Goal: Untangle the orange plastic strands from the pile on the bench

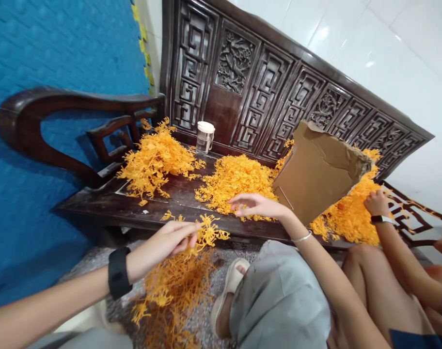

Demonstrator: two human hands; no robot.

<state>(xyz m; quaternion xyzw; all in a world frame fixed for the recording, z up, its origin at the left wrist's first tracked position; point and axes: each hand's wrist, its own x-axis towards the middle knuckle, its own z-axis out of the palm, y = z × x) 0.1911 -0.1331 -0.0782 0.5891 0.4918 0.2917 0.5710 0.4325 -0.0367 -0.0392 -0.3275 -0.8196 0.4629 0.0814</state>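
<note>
My left hand (pixel 179 238), with a black band on its wrist, is closed with finger and thumb together on a branching orange plastic piece (pixel 208 231). That piece spreads out to the right of the fingertips, in front of the bench edge. My right hand (pixel 255 205), with a silver bangle, hovers at the front of the middle heap of small orange plastic pieces (pixel 239 179). Its fingers are loosely curved and apart, and I see nothing in them. Beneath my left hand, a mass of orange branching stems (pixel 177 295) lies low near the floor.
On the dark carved wooden bench (pixel 184 194) are a left orange heap (pixel 157 157), a clear lidded bottle (pixel 205 137) and a tilted cardboard piece (pixel 317 169). At right, another person's hand (pixel 377 202) touches a larger orange heap (pixel 355 218). A blue mat (pixel 61 43) stands at left.
</note>
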